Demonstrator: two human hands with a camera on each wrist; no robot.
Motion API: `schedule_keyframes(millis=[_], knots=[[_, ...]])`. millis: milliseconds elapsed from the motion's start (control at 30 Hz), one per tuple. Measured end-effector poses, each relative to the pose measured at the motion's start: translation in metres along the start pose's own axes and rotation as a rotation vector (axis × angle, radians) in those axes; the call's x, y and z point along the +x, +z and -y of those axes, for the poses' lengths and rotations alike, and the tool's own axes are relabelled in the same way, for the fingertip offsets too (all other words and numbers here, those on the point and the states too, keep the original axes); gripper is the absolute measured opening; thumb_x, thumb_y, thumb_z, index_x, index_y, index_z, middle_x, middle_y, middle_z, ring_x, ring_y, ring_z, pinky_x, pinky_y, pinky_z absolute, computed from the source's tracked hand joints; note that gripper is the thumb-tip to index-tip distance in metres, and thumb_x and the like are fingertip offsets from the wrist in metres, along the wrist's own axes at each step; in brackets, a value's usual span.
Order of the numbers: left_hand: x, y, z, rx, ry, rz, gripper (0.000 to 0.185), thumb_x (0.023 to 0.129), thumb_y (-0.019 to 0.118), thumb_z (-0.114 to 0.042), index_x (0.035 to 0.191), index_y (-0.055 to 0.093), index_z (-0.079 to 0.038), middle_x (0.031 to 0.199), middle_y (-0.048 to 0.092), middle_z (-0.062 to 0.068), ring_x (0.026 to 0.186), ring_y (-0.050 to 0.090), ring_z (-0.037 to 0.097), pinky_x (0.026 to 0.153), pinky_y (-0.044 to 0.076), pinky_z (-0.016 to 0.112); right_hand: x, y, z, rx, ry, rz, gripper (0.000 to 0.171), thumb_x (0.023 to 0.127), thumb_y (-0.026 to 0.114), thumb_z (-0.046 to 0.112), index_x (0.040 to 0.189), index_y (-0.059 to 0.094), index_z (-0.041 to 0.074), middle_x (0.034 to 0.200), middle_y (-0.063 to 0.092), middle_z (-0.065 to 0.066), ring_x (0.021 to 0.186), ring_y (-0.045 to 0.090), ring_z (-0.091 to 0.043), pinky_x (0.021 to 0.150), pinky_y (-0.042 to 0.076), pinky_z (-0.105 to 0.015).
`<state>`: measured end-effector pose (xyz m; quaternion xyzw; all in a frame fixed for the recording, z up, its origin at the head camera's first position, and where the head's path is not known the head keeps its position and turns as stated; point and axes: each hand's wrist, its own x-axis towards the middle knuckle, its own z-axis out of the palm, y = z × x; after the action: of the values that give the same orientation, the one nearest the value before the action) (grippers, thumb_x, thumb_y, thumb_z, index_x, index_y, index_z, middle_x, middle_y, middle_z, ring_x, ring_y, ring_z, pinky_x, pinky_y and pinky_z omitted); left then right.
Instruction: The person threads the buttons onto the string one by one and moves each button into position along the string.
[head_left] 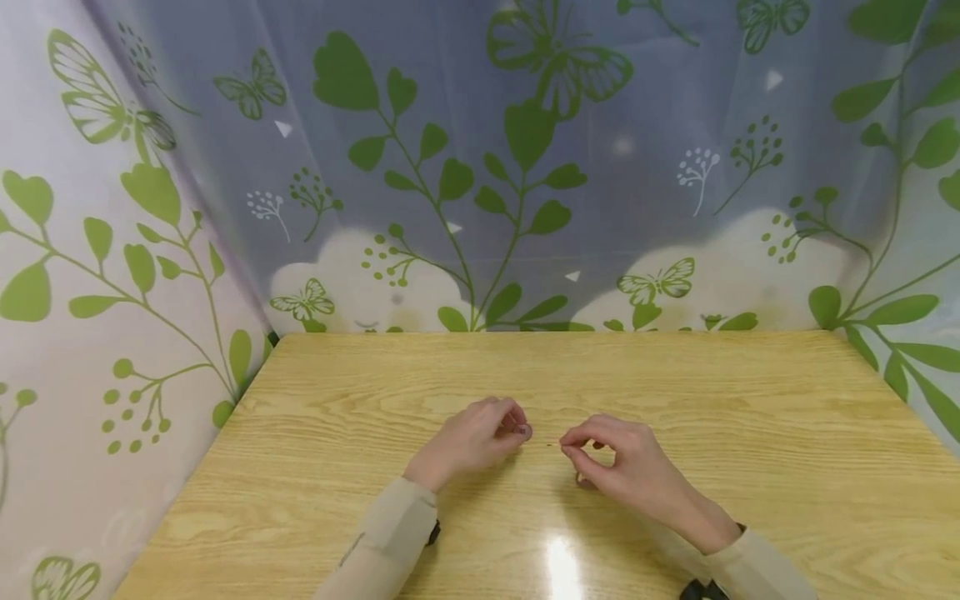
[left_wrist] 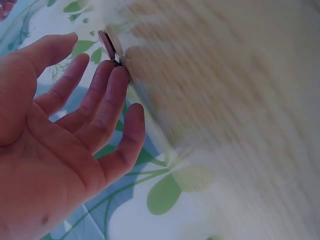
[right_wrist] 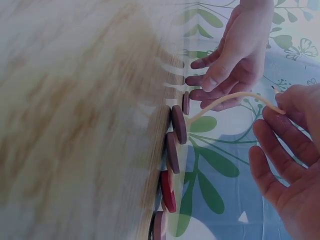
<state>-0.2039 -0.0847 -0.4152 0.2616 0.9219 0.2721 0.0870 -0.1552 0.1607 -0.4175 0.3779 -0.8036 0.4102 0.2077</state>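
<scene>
My right hand [head_left: 630, 467] pinches a thin cream cord [right_wrist: 235, 95] between thumb and fingertip, its dark tip [right_wrist: 274, 89] sticking out past the fingers. In the right wrist view the cord arches over to a dark brown disc [right_wrist: 179, 125] in a row of flat round discs on the table. Another brown disc [right_wrist: 172, 154] and a red disc [right_wrist: 168, 192] belong to that row. My left hand [head_left: 476, 437] rests low over the table, fingers loosely bent and thumb apart. By its fingertips stands a small disc [left_wrist: 106, 45]. In the head view the hands hide most of the discs.
A wood-grain table [head_left: 337, 400] spreads under both hands. Behind it hangs a curtain [head_left: 600, 183] printed with green leaves and butterflies, and a similar patterned sheet [head_left: 75, 250] covers the left side. Light glares off the tabletop near its front.
</scene>
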Motion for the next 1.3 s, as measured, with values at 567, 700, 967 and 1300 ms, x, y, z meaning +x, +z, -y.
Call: schedule_keyframes(millis=[567, 700, 967, 1300], knots=[[0.011, -0.001, -0.002, 0.116, -0.015, 0.03, 0.027, 0.101, 0.059, -0.026, 0.123, 0.07, -0.013, 0.111, 0.071, 0.0, 0.1, 0.062, 0.013, 0.089, 0.055, 0.032, -0.002, -0.006, -0.003, -0.064, 0.026, -0.006, 0.028, 0.084, 0.079, -0.003, 0.094, 0.074, 0.023, 0.087, 0.074, 0.01, 0.076, 0.066, 0.0, 0.058, 0.048, -0.015], [0.011, -0.002, -0.005, 0.14, -0.039, 0.04, 0.022, 0.097, 0.061, -0.021, 0.116, 0.071, -0.015, 0.105, 0.067, -0.001, 0.093, 0.056, 0.011, 0.082, 0.05, 0.03, -0.003, -0.007, -0.004, -0.063, 0.026, -0.002, 0.028, 0.084, 0.078, -0.003, 0.094, 0.074, 0.022, 0.087, 0.075, 0.009, 0.076, 0.066, 0.0, 0.056, 0.047, -0.016], [0.014, 0.0, -0.009, 0.201, -0.061, 0.043, 0.017, 0.095, 0.061, -0.017, 0.109, 0.07, -0.016, 0.1, 0.065, -0.003, 0.089, 0.053, 0.011, 0.076, 0.047, 0.03, -0.004, -0.01, -0.004, -0.067, 0.018, -0.003, 0.029, 0.084, 0.078, -0.004, 0.094, 0.074, 0.022, 0.087, 0.075, 0.007, 0.077, 0.067, -0.001, 0.061, 0.051, -0.017], [0.015, 0.003, -0.014, 0.278, -0.052, 0.017, 0.009, 0.092, 0.062, -0.012, 0.097, 0.069, -0.013, 0.091, 0.064, -0.002, 0.078, 0.051, 0.01, 0.065, 0.045, 0.025, -0.006, -0.01, -0.006, -0.058, 0.005, -0.008, 0.029, 0.083, 0.078, -0.006, 0.095, 0.074, 0.021, 0.086, 0.075, 0.005, 0.075, 0.067, -0.001, 0.059, 0.05, -0.015]])
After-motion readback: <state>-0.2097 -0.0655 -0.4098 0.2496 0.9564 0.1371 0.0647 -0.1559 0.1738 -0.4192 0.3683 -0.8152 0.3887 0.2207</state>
